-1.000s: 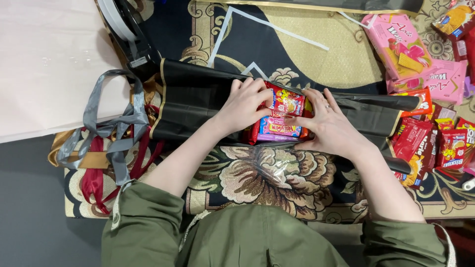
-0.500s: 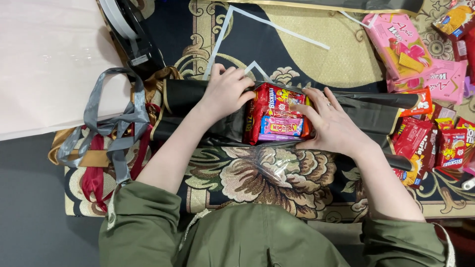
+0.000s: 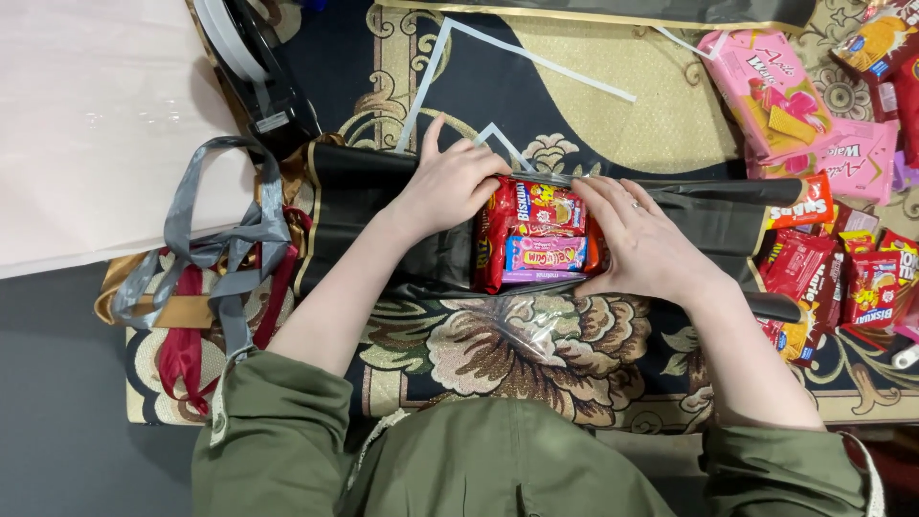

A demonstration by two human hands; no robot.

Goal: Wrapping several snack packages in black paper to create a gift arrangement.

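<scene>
A stack of snack packets (image 3: pixel 538 235), red, pink and purple, lies on a sheet of black wrapping material (image 3: pixel 383 215) spread over a patterned carpet. My left hand (image 3: pixel 448 182) rests against the stack's left side, fingers curled at its top corner. On the stack's right side my right hand (image 3: pixel 641 239) presses flat, a ring on one finger. Both hands hold the stack between them. A clear plastic film (image 3: pixel 522 321) trails from under the packets toward me.
Grey, red and gold ribbons (image 3: pixel 206 278) lie at the left by a pale board (image 3: pixel 96 124). A tape dispenser (image 3: pixel 254 72) sits above them. Pink wafer packs (image 3: pixel 771 91) and several red snack packets (image 3: pixel 842 278) crowd the right. White strips (image 3: pixel 536 59) lie above.
My left hand slid from on top of the packets to their left side, uncovering the stack. My right hand stayed at the right edge.
</scene>
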